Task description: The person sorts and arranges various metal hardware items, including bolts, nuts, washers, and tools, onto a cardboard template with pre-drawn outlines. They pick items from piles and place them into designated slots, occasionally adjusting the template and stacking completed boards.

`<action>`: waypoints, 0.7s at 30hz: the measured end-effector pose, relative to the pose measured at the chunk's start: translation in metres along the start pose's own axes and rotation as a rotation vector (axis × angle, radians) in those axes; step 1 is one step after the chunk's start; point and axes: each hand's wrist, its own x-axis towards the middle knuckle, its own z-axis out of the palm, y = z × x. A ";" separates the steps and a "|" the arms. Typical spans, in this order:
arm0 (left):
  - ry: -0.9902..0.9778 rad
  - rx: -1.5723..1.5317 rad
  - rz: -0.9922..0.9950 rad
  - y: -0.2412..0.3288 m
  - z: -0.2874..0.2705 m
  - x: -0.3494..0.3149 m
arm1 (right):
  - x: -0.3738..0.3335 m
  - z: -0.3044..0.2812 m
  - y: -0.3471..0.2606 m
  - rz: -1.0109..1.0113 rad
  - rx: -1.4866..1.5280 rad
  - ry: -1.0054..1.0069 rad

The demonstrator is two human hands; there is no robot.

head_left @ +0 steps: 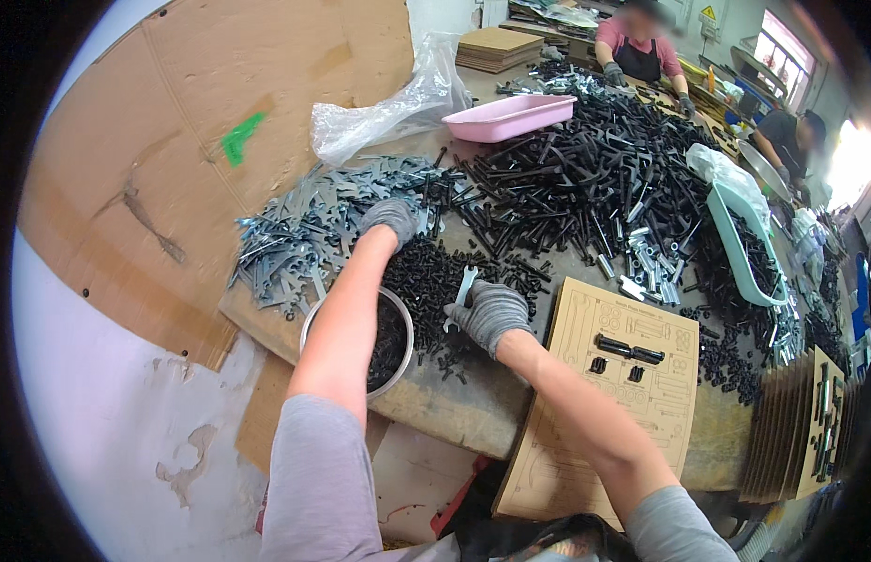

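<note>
My right hand (496,314), in a grey glove, grips a small silver open-end wrench (467,284) above a heap of small black bolts (435,281). One jaw of the wrench sticks up past the fingers and the other shows below them. Farther left, my left hand (390,221), gloved too, reaches to the right edge of a pile of flat silver wrenches (299,229), where black bolts begin. Its fingertips are hidden by the hand itself. Beneath my left forearm stands a round metal bowl (406,354) with black parts inside.
To the right, a stack of printed cardboard sheets (585,450) bears several black parts. A pink tray (510,119), a large pile of black metal parts (585,178), silver tubes (655,262) and a mint tray (741,245) lie beyond. Two people work at the back right.
</note>
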 end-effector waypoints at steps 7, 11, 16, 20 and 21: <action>0.033 -0.072 -0.172 0.040 0.016 0.027 | 0.005 0.006 -0.005 0.046 -0.061 -0.114; -0.208 0.014 -0.129 0.030 0.016 0.035 | 0.006 0.016 0.015 0.058 0.240 -0.074; -0.221 -0.014 0.091 -0.009 0.013 0.035 | 0.014 0.022 0.034 0.040 0.631 -0.127; -0.244 -1.031 -0.118 0.003 -0.002 -0.010 | -0.011 -0.017 0.043 0.113 0.813 -0.087; -0.235 -1.200 -0.129 0.010 -0.010 -0.021 | -0.017 -0.025 0.048 0.074 0.826 -0.040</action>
